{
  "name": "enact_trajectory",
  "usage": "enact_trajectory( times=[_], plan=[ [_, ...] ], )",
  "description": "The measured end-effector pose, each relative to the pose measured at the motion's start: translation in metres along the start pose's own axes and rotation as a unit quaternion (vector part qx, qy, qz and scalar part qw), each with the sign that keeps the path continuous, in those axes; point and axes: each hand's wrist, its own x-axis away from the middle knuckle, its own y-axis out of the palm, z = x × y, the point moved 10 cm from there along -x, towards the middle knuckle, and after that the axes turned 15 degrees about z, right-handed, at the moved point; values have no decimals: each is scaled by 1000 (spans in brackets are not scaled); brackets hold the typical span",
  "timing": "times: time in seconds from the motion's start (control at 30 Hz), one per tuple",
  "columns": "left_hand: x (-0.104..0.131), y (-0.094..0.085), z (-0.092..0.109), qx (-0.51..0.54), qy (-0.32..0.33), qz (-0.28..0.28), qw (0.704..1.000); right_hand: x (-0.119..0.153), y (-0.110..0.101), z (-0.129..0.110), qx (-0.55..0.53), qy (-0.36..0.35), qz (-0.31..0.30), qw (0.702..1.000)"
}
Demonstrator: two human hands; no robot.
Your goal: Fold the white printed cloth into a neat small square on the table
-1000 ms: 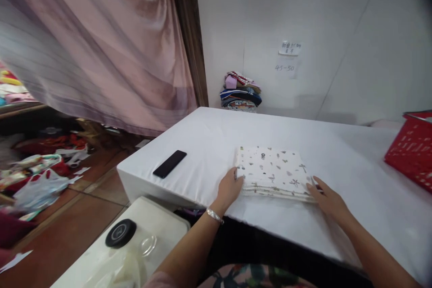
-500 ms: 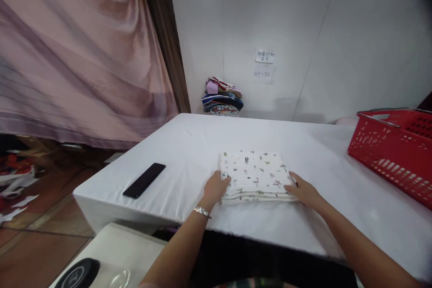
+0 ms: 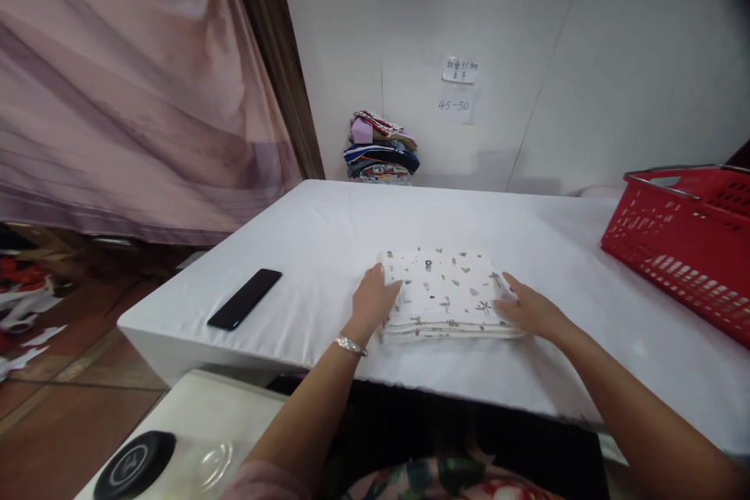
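Observation:
A folded white cloth (image 3: 442, 289) with a small plant print lies in layers on the white-covered table (image 3: 328, 234). My left hand (image 3: 375, 301) grips its left edge, thumb on top and the other fingers along the side. At the right edge, my right hand (image 3: 527, 306) holds the cloth in the same way, its thumb near the front right corner. The undersides of both hands' grips are partly hidden.
A black phone (image 3: 244, 299) lies on the table's left part. The red basket (image 3: 685, 242) stands at the right. Behind the table is a pile of folded fabrics (image 3: 382, 150). A pale surface with a round black object (image 3: 134, 465) is at the lower left.
The view has tilted slightly down, so the table and everything on it appear higher. Both hands keep their places at the cloth's sides.

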Motion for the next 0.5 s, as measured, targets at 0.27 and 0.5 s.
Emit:
enact_trajectory(
  times=[0.27,0.5],
  plan=[
    [-48,33,-6,-27,-38,-6,999,-55,16,-16,18,12,22,1000],
    [-91,60,-22,34,-151,-89,984,-93,18,-24,-50,99,37,993]
  ],
)
